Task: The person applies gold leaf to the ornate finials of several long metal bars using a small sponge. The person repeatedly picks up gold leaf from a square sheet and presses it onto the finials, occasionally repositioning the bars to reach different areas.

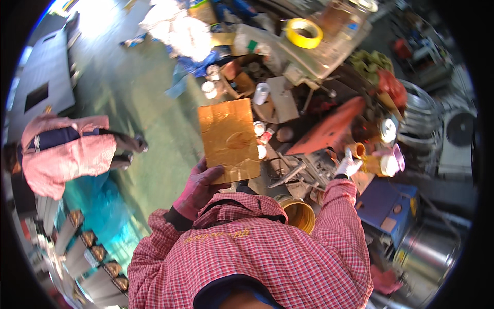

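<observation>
My left hand (197,186), in a pinkish glove, grips the lower left edge of a flat piece of brown cardboard (229,136). The cardboard is held up before my chest, its surface creased and shiny. Stretched out to the right, my right hand (348,166), in a pale glove, closes at the side of a small amber cup (358,150); its fingers are partly hidden. Beside that cup are a yellowish container (387,165) and a purple-rimmed one (398,157). A wide golden-yellow jar (300,216) stands open by my right arm.
Ahead is a cluttered bench with cans (209,89), an orange-red sheet (332,126) and a roll of yellow tape (303,33). A blue box (387,208) and a metal drum (427,250) stand at the right. Another person (72,149) in a checked jacket is at the left.
</observation>
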{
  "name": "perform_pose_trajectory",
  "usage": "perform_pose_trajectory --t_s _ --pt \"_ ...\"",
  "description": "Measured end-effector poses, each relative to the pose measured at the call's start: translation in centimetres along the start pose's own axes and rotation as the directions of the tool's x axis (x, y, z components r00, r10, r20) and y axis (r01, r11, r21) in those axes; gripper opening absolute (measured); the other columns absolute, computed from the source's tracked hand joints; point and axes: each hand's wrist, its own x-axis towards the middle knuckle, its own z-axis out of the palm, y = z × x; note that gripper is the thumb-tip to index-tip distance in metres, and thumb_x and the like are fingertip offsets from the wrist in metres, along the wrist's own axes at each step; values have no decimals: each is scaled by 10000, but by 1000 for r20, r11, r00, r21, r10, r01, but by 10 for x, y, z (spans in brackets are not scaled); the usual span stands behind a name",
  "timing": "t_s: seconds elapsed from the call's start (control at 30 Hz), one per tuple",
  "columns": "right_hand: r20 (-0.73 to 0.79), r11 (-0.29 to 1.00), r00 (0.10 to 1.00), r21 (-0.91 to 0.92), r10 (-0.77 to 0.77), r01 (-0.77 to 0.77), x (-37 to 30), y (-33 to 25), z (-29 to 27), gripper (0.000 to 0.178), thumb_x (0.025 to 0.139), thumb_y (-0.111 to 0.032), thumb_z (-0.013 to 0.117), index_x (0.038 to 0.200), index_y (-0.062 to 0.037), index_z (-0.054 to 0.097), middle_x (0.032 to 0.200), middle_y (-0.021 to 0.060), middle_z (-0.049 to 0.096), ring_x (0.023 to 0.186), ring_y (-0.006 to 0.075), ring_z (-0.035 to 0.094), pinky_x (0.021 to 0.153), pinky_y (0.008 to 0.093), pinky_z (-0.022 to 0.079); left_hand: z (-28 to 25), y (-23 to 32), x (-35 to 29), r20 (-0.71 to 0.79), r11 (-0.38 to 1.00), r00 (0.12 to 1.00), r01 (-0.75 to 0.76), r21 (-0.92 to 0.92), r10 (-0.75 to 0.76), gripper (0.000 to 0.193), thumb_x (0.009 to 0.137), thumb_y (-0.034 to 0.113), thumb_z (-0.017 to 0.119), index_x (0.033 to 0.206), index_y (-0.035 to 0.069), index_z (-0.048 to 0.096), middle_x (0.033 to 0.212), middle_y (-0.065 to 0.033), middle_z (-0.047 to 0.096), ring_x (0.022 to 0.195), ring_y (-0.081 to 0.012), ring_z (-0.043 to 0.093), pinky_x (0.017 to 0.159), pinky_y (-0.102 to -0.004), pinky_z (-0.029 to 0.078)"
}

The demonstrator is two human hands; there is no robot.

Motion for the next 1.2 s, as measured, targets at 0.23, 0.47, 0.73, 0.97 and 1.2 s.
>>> perform_pose_trajectory --t_s 0.23,0.47,0.73,0.97,1.2 --pt "70 841 981 -506 -183 193 -33 -31 3 497 750 -117 732 1157 51 501 1051 126 588 898 209 558 858 341 453 -12 -3 -31 -91 982 992 -100 -163 86 485 835 74 588 1289 47 420 1153 -104 575 940 -217 631 703 -296 574" --pt "933 937 263 -159 246 -310 -269 -113 98 294 876 -76 588 1157 2 549 1068 45 599 933 131 562 847 266 459 -60 -19 -64 -180 960 971 -194 -204 158 507 835 125 624 1298 62 426 1125 -75 602 900 -197 635 648 -309 570" --pt "776 690 -509 599 -373 407 -462 -137 113 275 747 -39 627 1016 -37 570 945 104 600 922 260 579 818 382 458 -149 -38 -164 -240 807 868 -494 -324 435 634 824 184 654 1374 89 351 1184 -73 577 982 -186 609 732 -317 552" --pt "590 914 -772 404 -235 31 -618 -160 112 219 771 -57 569 984 -66 623 936 105 642 862 289 609 738 387 484 -232 -70 -241 -576 611 668 -718 -333 471 577 836 155 629 1343 47 373 1160 -73 582 974 -182 610 706 -276 550" --pt "361 807 -917 -586 173 -79 -748 -150 143 303 905 -90 508 1201 -38 468 1076 99 601 935 221 619 775 336 528 -287 -79 -306 -773 479 495 -830 -285 397 416 835 114 627 1224 46 495 1042 -53 618 840 -152 621 644 -258 542"
